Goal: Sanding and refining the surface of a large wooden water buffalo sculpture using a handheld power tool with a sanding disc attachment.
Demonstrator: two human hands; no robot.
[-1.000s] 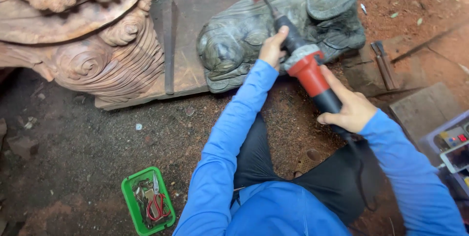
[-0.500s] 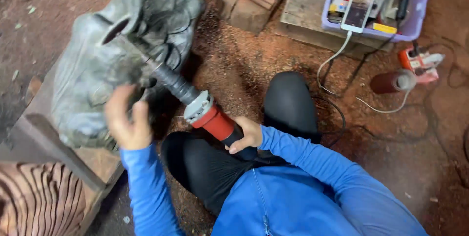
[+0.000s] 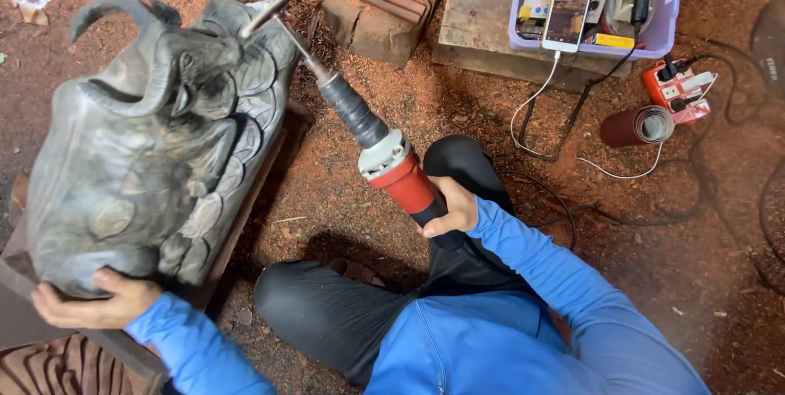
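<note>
A dark carved wooden elephant sculpture (image 3: 155, 150) lies on a board at the left. My left hand (image 3: 94, 301) grips its lower edge. My right hand (image 3: 450, 208) is shut on the red body of a long-necked power grinder (image 3: 384, 158). The tool's thin shaft and disc tip (image 3: 270, 9) rest against the top of the carving near its curled trunk. I sit on the ground in a blue long-sleeved top and dark trousers, one knee bent under the tool.
Reddish sawdust covers the ground. Wooden blocks (image 3: 384, 11) lie at the top centre. A purple tray (image 3: 597, 2) on a plank holds a phone (image 3: 568, 11) and tools. A red power strip (image 3: 675, 88), a sandpaper roll (image 3: 638, 127) and cables lie at right.
My left hand has left the grinder's neck and gone down to the sculpture's lower edge. The view has swung round, and the grinder tip now sits at the carving's top.
</note>
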